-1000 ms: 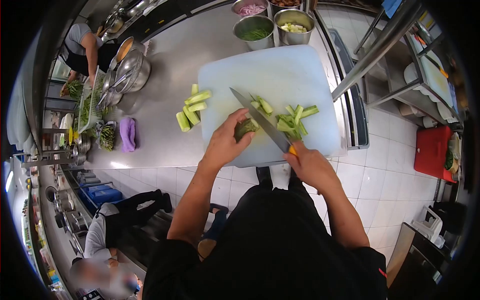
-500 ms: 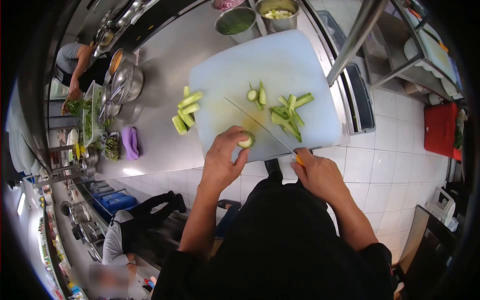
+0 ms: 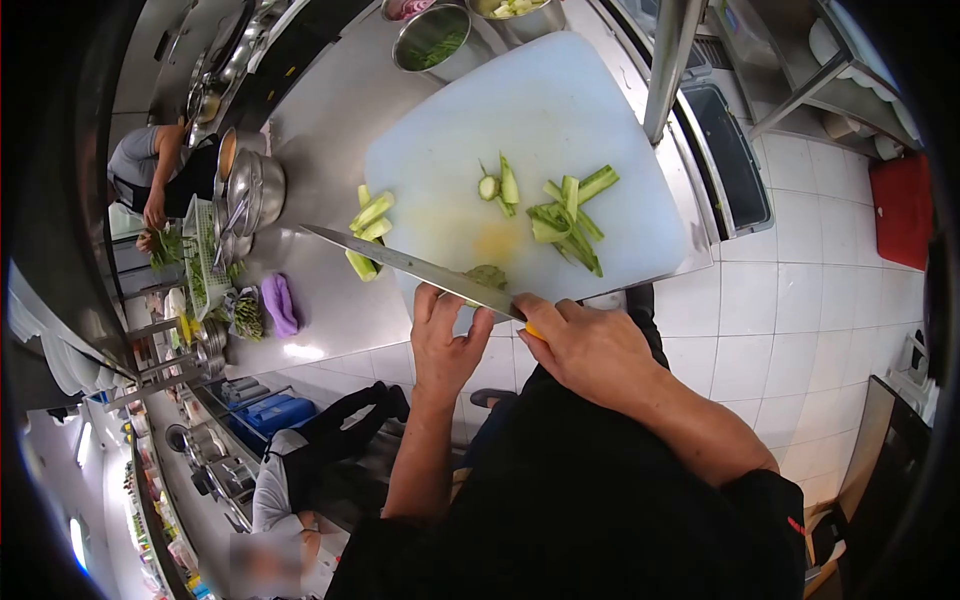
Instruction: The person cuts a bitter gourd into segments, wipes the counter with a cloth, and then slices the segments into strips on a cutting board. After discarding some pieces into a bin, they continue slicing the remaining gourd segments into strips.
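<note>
My right hand (image 3: 580, 345) is closed round the yellow-orange handle of a kitchen knife (image 3: 400, 262). Its long blade points left and passes over my left hand's fingertips. My left hand (image 3: 447, 340) is curled at the near edge of the white cutting board (image 3: 540, 110), holding a piece of green vegetable (image 3: 488, 276). The blade partly hides that piece and the grip on it. Farther up the board lie small green offcuts (image 3: 508, 182), with a heap of green trimmings (image 3: 570, 225) to their right. Pale green vegetable sticks (image 3: 372, 215) lie by the board's left edge.
Metal pots, one with chopped greens (image 3: 430, 42) and one with pale pieces (image 3: 515, 8), stand beyond the board. Metal bowls (image 3: 255, 190), a purple cloth (image 3: 280, 304) and a white basket (image 3: 205, 260) sit left. One person works at the far left, another lower left.
The knife has swung left, from lying diagonally on the board to crossing over the green piece at my left hand. My right hand has moved left with it, close to my left hand.
</note>
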### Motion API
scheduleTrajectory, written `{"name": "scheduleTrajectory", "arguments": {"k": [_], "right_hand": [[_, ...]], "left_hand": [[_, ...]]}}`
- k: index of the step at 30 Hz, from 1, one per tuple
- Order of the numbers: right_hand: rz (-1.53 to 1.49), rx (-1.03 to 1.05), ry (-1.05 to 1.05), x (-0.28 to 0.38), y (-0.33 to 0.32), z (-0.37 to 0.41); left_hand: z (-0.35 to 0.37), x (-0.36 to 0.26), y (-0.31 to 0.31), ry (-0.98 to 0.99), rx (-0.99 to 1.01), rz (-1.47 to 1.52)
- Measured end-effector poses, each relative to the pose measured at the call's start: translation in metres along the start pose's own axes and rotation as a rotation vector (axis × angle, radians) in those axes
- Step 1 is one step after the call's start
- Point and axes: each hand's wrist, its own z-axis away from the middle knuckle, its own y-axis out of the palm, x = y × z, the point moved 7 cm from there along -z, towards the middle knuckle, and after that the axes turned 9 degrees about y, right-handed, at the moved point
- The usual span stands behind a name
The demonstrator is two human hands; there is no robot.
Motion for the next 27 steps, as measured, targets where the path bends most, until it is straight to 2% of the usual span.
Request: {"name": "scheduleTrajectory", "arguments": {"k": [17, 20, 27], "right_hand": [[-0.033, 0.037, 0.117, -0.021, 0.013, 0.020], [0.033, 0.094, 0.152, -0.026, 0.018, 0.024], [-0.005, 0.373, 0.398, -0.056, 0.010, 0.033]], "left_hand": [[-0.007, -0.004, 0.001, 0.044, -0.009, 0.007], [-0.006, -0.003, 0.000, 0.028, -0.005, 0.014], [-0.003, 0.000, 0.000, -0.008, 0.023, 0.037]]}}
